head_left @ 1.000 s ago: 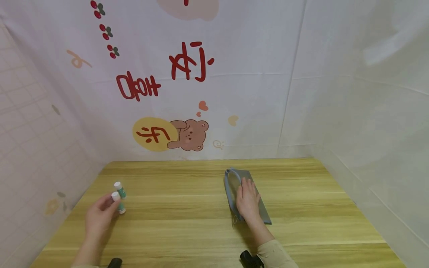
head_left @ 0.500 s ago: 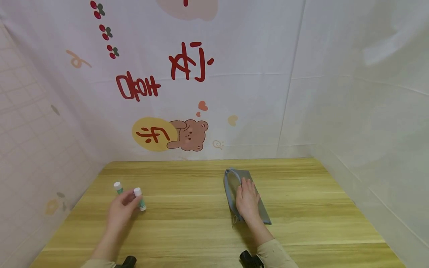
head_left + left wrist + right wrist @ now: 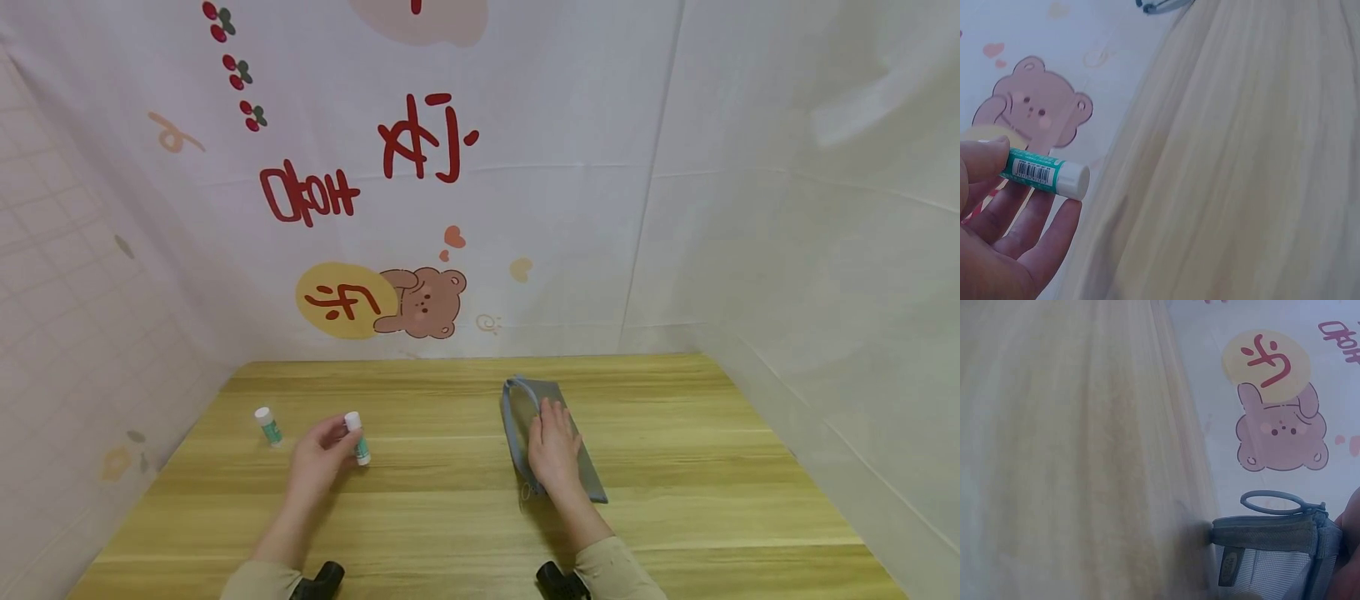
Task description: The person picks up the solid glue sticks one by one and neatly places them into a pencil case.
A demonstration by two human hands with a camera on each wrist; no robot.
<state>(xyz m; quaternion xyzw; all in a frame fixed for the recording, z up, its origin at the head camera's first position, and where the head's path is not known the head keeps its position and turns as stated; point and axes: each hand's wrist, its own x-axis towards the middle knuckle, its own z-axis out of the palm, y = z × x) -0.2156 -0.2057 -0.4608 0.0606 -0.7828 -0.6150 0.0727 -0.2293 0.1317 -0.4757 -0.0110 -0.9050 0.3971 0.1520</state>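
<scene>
My left hand (image 3: 318, 458) pinches a glue stick (image 3: 358, 439) between thumb and fingers, above the left-middle of the table. In the left wrist view this glue stick (image 3: 1038, 172) shows a green label with a barcode and white ends. A second glue stick (image 3: 268, 427), white-capped with a green label, stands to the left on the table. My right hand (image 3: 555, 446) rests with extended fingers on a grey-blue zip pouch (image 3: 592, 483). Its zipper edge bows out to the left, and the pouch's mouth appears parted. In the right wrist view the pouch (image 3: 1266, 565) shows mesh, a small tag and a loop.
The wood-grain table (image 3: 435, 533) meets a white printed cloth (image 3: 570, 208) with a bear and red characters at the back. Cloth also hangs along the left and right sides. A bare stretch of table lies between the held glue stick and the pouch.
My left hand has carried the glue stick to the right, away from the second one, towards the pouch. The right hand and pouch have stayed in place.
</scene>
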